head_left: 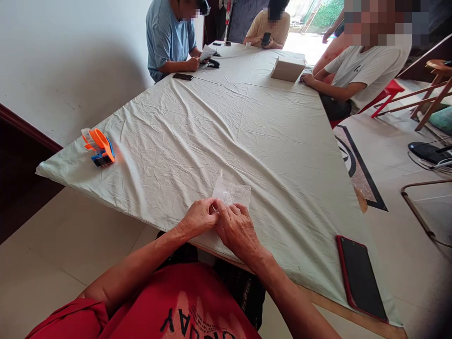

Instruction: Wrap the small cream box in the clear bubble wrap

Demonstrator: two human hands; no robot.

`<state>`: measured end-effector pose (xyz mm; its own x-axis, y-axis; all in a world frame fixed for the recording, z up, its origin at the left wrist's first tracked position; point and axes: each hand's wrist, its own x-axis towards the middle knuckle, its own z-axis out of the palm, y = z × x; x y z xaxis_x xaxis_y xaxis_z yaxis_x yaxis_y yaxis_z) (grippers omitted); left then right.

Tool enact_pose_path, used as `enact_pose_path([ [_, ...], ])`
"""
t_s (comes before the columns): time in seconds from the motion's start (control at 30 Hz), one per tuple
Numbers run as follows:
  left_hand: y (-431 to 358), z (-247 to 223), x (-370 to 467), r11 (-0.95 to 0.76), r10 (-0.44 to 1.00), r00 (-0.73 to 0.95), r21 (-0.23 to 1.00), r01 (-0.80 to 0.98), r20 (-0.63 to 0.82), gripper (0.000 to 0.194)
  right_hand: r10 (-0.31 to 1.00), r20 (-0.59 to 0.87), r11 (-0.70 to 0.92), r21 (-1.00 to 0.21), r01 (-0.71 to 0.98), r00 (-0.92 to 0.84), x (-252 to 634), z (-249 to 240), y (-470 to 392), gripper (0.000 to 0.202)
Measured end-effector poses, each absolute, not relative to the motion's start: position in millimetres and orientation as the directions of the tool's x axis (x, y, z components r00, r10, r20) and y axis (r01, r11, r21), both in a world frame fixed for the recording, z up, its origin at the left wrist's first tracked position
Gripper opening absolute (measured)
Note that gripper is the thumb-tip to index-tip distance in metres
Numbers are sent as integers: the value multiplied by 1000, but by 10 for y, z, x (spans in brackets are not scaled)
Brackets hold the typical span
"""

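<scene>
A small clear plastic bag (233, 193) lies on the white tablecloth (247, 132) near the table's front edge. My left hand (199, 217) and my right hand (237, 230) meet at the bag's near edge, fingers pinched on it. Whatever sits inside the bag is too small to tell. Both forearms reach in from below, over my red shirt.
An orange and blue plastic item (100, 147) sits at the table's left corner. A red-cased phone (360, 278) lies at the front right edge. A cardboard box (287, 68) and another phone (182, 76) are at the far end, where three people sit. Red chair and wooden furniture stand right.
</scene>
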<state>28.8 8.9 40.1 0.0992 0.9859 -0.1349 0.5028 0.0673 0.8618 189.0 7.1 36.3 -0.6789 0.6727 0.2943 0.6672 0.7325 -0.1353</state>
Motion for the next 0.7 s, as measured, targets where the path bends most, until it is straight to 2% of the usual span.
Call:
enact_pose_path([
  [0.2,53,577,364,-66,964,226,704,707,-137,7,689,347,725,-322,609,-636,2042,340,29,63],
  [0.27,49,607,350,-126,944,292,653,746,-152,4,695,356,719,-362,593,-625,2064,333,20,60],
  [0.47,30,570,273,-381,867,488,498,779,-100,19,737,368,675,-448,586,-567,2146,320,-21,48],
  [0.53,10,553,265,-431,856,509,417,800,-90,20,809,352,588,-508,630,-471,2247,305,-57,40],
  [0.6,-12,536,262,-468,855,515,337,817,-62,19,909,292,416,-592,690,-297,2373,282,-98,34],
  [0.7,-28,490,244,-534,831,555,304,789,20,20,993,90,120,-687,717,-81,2522,237,-144,34],
])
